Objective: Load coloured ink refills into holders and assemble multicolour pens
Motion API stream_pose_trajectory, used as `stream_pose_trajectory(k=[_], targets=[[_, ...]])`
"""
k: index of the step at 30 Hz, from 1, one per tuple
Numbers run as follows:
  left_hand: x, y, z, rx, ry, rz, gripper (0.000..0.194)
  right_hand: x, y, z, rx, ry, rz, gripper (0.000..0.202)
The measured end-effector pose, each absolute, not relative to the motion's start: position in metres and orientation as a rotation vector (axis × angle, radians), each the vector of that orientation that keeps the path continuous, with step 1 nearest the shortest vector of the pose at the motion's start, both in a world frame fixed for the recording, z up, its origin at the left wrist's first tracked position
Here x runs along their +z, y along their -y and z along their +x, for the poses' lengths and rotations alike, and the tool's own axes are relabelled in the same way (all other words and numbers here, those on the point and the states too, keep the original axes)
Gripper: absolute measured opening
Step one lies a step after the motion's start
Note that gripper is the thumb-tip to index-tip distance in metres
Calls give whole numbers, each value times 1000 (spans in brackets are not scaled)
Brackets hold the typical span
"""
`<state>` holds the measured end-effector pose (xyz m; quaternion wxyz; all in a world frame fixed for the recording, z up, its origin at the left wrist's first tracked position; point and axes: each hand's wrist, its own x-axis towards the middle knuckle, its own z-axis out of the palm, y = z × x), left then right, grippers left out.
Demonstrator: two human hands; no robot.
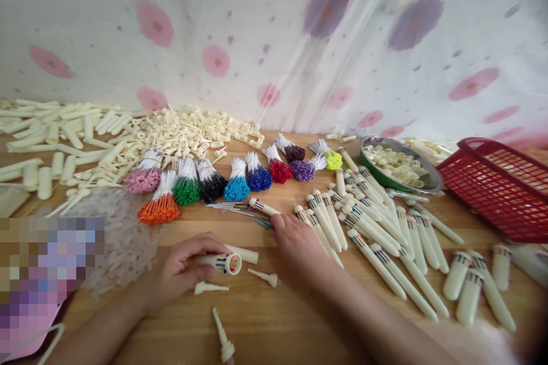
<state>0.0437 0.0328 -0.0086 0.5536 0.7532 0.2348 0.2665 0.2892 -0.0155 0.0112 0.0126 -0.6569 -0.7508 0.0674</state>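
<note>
My left hand (192, 265) is closed around a cream multicolour pen barrel (217, 263), its open end with coloured sliders facing me. My right hand (299, 242) has its fingers bent together at the table, at the ends of several thin pen refills (231, 205); what they pinch is partly hidden. A cream pen (263, 207) lies just beyond those fingertips. Between my hands are a plain cream tube (244, 254) and a narrow cream tip piece (263, 277). Two similar tip pieces lie nearby, one (210, 287) under my left hand, another (223, 339) closer to me.
Bundled coloured refills (237, 182) stand in a row behind my hands. Many assembled pens (368, 217) lie right, by a bowl of cream parts (396, 165) and a red basket (496, 188). Loose cream parts (184, 131), clear pieces (122, 245) and a blurred-out device (43, 291) lie left.
</note>
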Motion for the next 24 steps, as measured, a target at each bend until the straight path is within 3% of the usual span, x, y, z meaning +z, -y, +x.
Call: stream_pose_trajectory(k=[5,13,24], targets=[[-11,-35,44,628,-551,1747,32,39,22,301,403,2043,-1835,17],[-11,-36,46,694,-557,1716,23,79,53,297,121,2254,-1195,13],[-12,-34,47,670,-570,1723,22,76,52,294,51,2451,-1144,20]])
